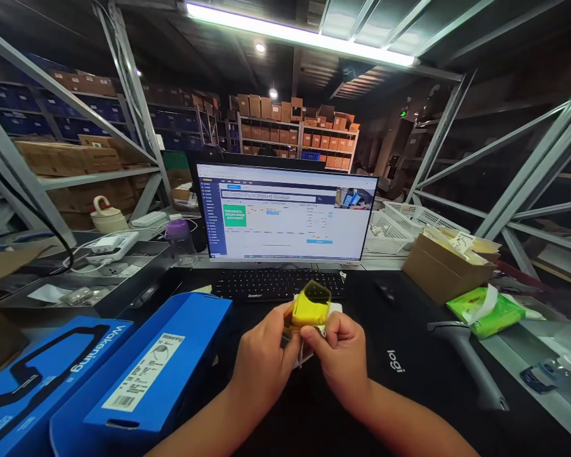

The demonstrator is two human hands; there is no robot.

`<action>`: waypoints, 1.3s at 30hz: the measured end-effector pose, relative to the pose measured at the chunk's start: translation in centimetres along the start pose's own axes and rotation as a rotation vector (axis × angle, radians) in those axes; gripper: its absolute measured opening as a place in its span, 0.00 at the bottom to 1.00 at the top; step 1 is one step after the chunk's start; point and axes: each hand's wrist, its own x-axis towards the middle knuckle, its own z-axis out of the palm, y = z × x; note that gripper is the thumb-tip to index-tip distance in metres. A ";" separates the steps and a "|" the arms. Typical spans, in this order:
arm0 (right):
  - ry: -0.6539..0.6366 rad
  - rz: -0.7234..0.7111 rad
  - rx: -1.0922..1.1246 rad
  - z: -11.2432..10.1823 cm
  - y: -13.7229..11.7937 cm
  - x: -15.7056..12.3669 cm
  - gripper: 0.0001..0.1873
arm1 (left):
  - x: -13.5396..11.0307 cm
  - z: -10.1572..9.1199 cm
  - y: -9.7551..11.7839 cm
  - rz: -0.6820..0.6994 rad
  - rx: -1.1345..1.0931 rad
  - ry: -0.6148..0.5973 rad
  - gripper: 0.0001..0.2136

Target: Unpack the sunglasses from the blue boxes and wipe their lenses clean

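Note:
In front of the keyboard, both of my hands are closed around a small yellow, partly see-through item (311,308) with a dark opening at its top; its exact kind is unclear. My left hand (264,346) grips its left side, thumb and fingers pressed together. On the other side, my right hand (345,355) pinches the lower edge between thumb and curled fingers. A bit of white material (334,308) shows behind the yellow item, partly hidden by my hands. The black keyboard (266,284) lies just beyond them.
Blue boxes (204,317) lie to the left. A lit monitor (285,219) stands ahead. At right are a mouse (384,291), a grey handheld scanner (473,365), a green packet (485,311), a cardboard box (438,270) and a clear bottle (554,373). A purple-lidded bottle (178,238) stands left of the monitor.

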 end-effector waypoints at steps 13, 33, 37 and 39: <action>-0.315 0.084 0.034 -1.6 -2.1 0.8 0.23 | 0.4 -0.8 0.2 -0.186 -0.092 -0.117 0.05; 0.230 0.035 0.123 -1.7 -1.2 2.0 0.34 | 0.1 0.3 1.1 0.102 -0.046 -0.081 0.12; 0.233 -0.049 -0.091 -0.2 0.6 -0.7 0.32 | -0.3 0.0 0.5 -0.003 -0.163 -0.099 0.12; 0.193 -0.086 -0.140 -0.1 0.5 -1.2 0.32 | -0.4 -0.3 0.5 -0.040 -0.197 -0.108 0.09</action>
